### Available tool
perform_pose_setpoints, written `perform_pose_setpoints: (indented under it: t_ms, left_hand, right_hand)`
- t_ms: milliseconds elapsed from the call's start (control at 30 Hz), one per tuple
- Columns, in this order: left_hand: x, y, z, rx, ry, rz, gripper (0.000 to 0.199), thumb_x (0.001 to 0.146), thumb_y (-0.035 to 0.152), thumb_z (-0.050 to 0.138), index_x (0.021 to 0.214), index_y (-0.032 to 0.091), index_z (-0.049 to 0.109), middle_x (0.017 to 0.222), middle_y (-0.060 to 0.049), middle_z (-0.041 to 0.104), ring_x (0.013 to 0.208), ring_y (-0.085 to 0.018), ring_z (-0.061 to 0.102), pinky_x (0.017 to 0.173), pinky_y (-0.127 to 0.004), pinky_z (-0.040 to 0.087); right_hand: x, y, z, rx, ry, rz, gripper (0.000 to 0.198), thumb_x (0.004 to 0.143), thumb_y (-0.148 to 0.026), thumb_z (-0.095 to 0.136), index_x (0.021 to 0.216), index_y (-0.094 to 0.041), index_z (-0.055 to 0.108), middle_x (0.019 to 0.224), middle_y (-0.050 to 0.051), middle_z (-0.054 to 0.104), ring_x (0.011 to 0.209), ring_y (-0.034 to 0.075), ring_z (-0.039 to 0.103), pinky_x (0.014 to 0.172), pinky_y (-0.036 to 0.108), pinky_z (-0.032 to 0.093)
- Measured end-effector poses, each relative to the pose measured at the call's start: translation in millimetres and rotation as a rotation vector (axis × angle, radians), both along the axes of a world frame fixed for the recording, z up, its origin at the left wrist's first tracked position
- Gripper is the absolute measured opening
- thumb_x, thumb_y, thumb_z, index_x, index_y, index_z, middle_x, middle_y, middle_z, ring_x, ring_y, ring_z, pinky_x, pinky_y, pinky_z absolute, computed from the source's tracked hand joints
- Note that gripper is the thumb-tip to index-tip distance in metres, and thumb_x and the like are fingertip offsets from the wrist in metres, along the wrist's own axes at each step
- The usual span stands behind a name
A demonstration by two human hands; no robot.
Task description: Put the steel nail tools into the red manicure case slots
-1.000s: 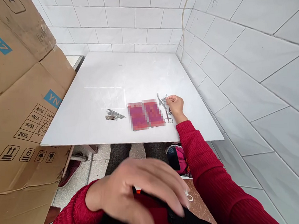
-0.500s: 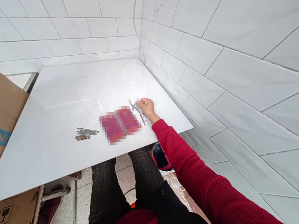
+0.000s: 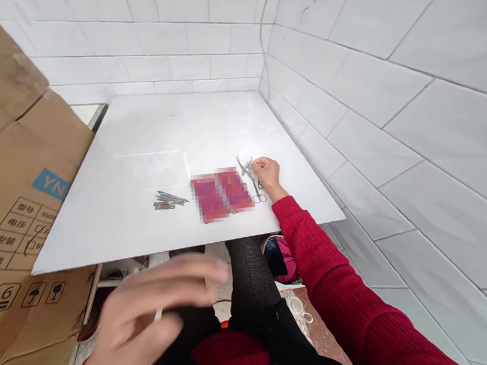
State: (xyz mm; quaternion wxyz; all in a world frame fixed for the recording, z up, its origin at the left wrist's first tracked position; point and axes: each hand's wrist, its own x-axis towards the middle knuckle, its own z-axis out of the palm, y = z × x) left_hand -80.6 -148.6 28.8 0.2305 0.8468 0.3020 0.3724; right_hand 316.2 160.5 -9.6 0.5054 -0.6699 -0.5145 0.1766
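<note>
Resting on white surface [image 3: 138, 129]: right hand [image 3: 267, 173], grip clenched on metal forceps [image 3: 249, 173]; left hand [image 3: 153, 319] hovering blurred, grip released.

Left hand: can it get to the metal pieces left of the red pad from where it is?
Probably yes. The left hand hangs open below the table edge; bare tabletop lies before the metal pieces.

White tiled walls [image 3: 364, 55], white table [image 3: 171, 126], perhaps speckled floor [image 3: 218, 291].
</note>
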Motion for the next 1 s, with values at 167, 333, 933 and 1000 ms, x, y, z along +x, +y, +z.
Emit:
perform_pose_setpoints:
  t_ms: [167,333,933,1000]
  left_hand:
    - [100,117,46.7,0.221,0.152,0.212,0.021,0.101,0.030,0.061,0.116,0.020,0.072,0.128,-0.013,0.073,0.122,-0.029,0.068,0.103,-0.048,0.058]
    - [99,133,-19.2,0.217,0.345,0.322,0.027,0.102,0.022,0.056,0.128,0.017,0.065,0.140,-0.014,0.065,0.135,-0.029,0.058,0.107,-0.048,0.055]
    - [94,146,-39.1,0.249,0.256,0.404,0.018,0.105,0.018,0.051,0.109,0.017,0.068,0.122,-0.007,0.072,0.120,-0.024,0.062,0.101,-0.042,0.053]
    - [94,146,-40.2,0.273,0.258,0.407,0.018,0.104,0.017,0.052,0.112,0.016,0.068,0.122,-0.008,0.072,0.119,-0.024,0.063,0.101,-0.042,0.053]
  right_hand:
    - [-1,-3,-3,0.020,0.011,-0.016,0.019,0.075,-0.035,0.064,0.070,-0.018,0.069,0.065,0.002,0.070,0.064,0.017,0.064,0.067,0.028,0.047]
    - [-2,-7,-3,0.045,0.037,-0.016,0.021,0.077,-0.038,0.064,0.072,-0.018,0.068,0.066,0.002,0.069,0.061,0.017,0.061,0.065,0.029,0.049]
    - [-150,-67,63,0.027,-0.553,0.716,0.019,0.094,-0.025,0.059,0.089,-0.023,0.077,0.092,0.003,0.075,0.082,0.019,0.065,0.073,0.029,0.044]
    - [-171,-69,63,-0.012,-0.637,0.792,0.019,0.095,-0.023,0.059,0.093,-0.023,0.078,0.097,0.003,0.074,0.090,0.019,0.066,0.074,0.029,0.043]
